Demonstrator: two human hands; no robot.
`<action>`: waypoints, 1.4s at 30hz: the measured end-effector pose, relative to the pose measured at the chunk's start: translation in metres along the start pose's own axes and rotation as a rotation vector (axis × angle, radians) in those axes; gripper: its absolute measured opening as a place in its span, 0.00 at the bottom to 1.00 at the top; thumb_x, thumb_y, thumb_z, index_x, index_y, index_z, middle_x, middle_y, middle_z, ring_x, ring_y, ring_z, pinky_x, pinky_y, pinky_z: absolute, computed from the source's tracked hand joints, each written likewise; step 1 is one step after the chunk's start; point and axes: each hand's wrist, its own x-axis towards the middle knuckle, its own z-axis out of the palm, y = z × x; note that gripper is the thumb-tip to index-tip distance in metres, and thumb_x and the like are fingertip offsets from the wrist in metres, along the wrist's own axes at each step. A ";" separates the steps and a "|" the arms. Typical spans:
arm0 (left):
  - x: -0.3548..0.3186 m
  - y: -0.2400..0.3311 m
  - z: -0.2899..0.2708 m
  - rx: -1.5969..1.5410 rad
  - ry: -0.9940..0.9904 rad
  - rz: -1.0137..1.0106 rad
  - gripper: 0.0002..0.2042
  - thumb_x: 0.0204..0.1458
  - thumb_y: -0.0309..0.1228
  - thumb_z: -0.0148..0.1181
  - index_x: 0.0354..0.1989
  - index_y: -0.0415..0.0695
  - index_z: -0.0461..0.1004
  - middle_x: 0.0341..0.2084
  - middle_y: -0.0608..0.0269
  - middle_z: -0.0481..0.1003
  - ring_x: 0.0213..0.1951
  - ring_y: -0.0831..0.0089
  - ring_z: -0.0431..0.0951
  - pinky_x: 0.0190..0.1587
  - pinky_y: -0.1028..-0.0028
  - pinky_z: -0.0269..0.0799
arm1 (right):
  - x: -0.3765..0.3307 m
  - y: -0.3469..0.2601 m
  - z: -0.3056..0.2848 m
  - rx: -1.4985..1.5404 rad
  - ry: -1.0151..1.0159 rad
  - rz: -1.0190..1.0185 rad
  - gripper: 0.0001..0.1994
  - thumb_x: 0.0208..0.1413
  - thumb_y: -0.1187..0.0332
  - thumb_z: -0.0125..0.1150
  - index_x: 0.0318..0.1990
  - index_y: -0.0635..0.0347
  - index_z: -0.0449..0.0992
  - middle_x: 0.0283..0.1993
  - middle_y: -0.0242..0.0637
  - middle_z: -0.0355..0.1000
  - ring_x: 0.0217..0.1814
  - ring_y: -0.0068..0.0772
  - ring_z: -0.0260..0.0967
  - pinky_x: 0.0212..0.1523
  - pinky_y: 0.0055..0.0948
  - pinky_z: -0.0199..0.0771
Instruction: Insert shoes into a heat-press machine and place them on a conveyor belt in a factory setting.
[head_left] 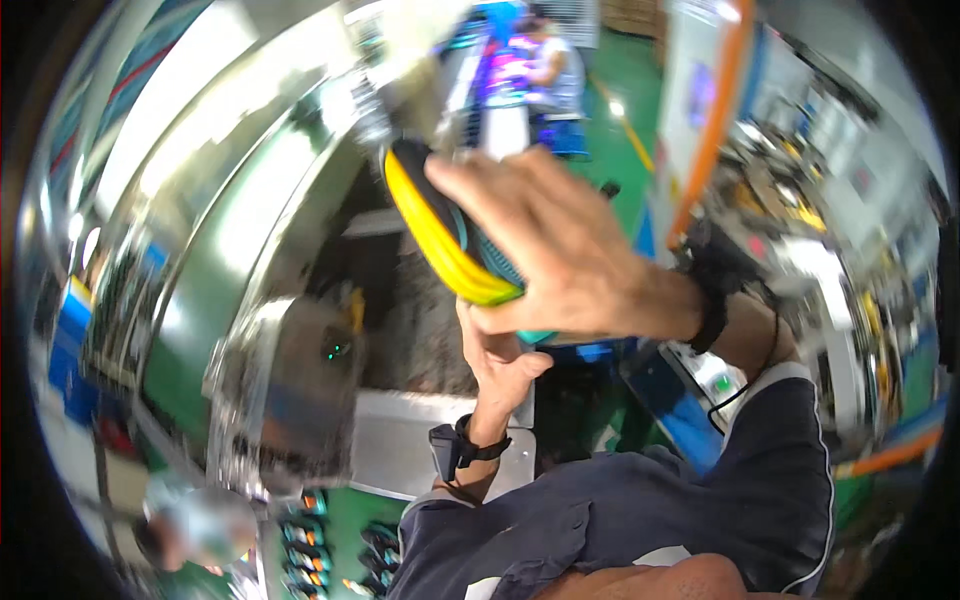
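While right hand (570, 250) clamps yellow-soled teal knit shoe (455, 240) w/ left hand (500, 355) gripping underneath, it's held mid-air, not yet set down on steel bench (400, 440).

Shoe (455, 240) mostly hidden behind right hand (570, 250), machine (290, 390) motion-blurred, left fingers (490, 345) half covered

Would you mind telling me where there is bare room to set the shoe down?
The pale metal ledge below the left hand looks bare. Both hands, the right hand too, hold the yellow-soled shoe. The floor rack of shoes at lower left is crowded.
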 end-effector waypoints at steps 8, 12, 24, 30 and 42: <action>-0.041 -0.100 0.181 -0.445 -0.156 -0.731 0.19 0.58 0.35 0.55 0.54 0.35 0.66 0.45 0.56 0.73 0.45 0.66 0.76 0.49 0.65 0.72 | -0.231 0.046 -0.169 0.053 0.186 0.961 0.36 0.45 0.49 0.71 0.58 0.62 0.67 0.53 0.45 0.70 0.53 0.36 0.69 0.53 0.32 0.70; -0.082 -0.148 0.284 -0.360 -0.463 -0.783 0.19 0.55 0.30 0.58 0.55 0.37 0.67 0.44 0.61 0.74 0.45 0.74 0.74 0.49 0.74 0.69 | -0.363 0.059 -0.218 0.434 0.488 1.325 0.36 0.41 0.58 0.76 0.57 0.66 0.67 0.49 0.33 0.72 0.50 0.23 0.67 0.52 0.24 0.68; -0.191 -0.341 0.547 0.104 -1.008 -0.869 0.38 0.54 0.50 0.59 0.61 0.28 0.59 0.50 0.46 0.73 0.53 0.66 0.73 0.51 0.72 0.72 | -0.570 -0.005 -0.405 -0.452 0.945 1.687 0.26 0.41 0.75 0.68 0.53 0.63 0.72 0.46 0.38 0.73 0.45 0.28 0.70 0.50 0.27 0.70; -0.231 -0.493 0.647 0.458 -1.102 -0.637 0.40 0.42 0.50 0.67 0.53 0.25 0.65 0.45 0.35 0.74 0.49 0.50 0.76 0.51 0.63 0.70 | -0.583 -0.023 -0.443 -0.671 1.080 1.742 0.26 0.42 0.77 0.64 0.53 0.66 0.70 0.44 0.38 0.73 0.43 0.26 0.71 0.46 0.24 0.72; -0.177 -0.499 0.620 -0.189 -0.740 -1.586 0.15 0.44 0.26 0.67 0.40 0.35 0.75 0.37 0.53 0.77 0.42 0.64 0.78 0.47 0.65 0.74 | -0.621 0.120 -0.533 -0.954 0.540 1.999 0.27 0.37 0.65 0.70 0.48 0.67 0.74 0.34 0.37 0.76 0.36 0.26 0.71 0.43 0.25 0.72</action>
